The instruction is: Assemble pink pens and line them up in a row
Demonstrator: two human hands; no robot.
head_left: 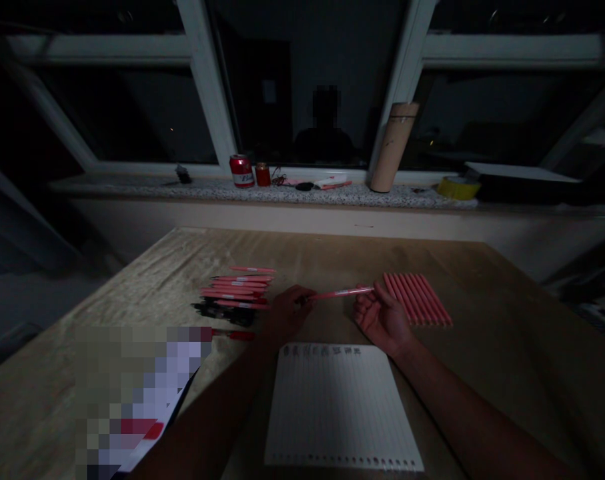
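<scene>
A pink pen (343, 293) with a pale label is held level above the table, spanning the space between my two hands. My left hand (288, 312) is closed on its left end. My right hand (383, 319), palm turned upward with curled fingers, has its thumb and fingertips at the clear right end. Left of my left hand lies a loose pile of pink pens (239, 287), with black pens (227, 311) below them. To the right of my right hand, several pink pens (417, 300) lie side by side in a neat slanted row.
A lined spiral notepad (339, 407) with handwriting lies in front of me. A red pen (235, 335) is left of it, near a blurred-out item. On the windowsill stand a red can (241, 171), a red jar (263, 175), a cardboard tube (393, 148) and yellow tape (457, 189).
</scene>
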